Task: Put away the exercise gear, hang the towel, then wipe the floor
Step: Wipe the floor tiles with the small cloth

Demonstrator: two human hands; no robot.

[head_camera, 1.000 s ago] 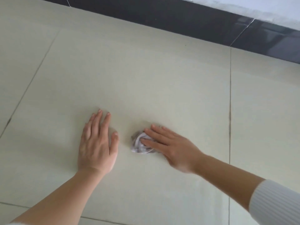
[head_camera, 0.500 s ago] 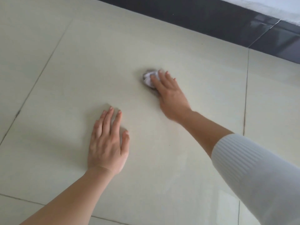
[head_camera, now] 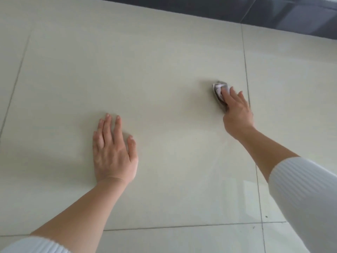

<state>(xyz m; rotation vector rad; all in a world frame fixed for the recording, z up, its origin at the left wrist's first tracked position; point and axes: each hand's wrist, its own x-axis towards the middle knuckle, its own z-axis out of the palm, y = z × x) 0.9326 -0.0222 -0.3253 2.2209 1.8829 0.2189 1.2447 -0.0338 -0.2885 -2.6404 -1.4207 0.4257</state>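
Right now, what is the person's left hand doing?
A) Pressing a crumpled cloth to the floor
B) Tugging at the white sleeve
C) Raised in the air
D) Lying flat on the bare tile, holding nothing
D: the left hand lies palm down with straight fingers on the floor. The crumpled cloth is under the fingers of the right hand, well apart from the left hand.

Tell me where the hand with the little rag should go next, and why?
Probably the right hand should slide the rag leftward across the tile. The rag sits pressed under that hand right beside the grout line at the tile's right edge, and a wide stretch of tile lies between it and the left hand, which rests flat on the same tile.
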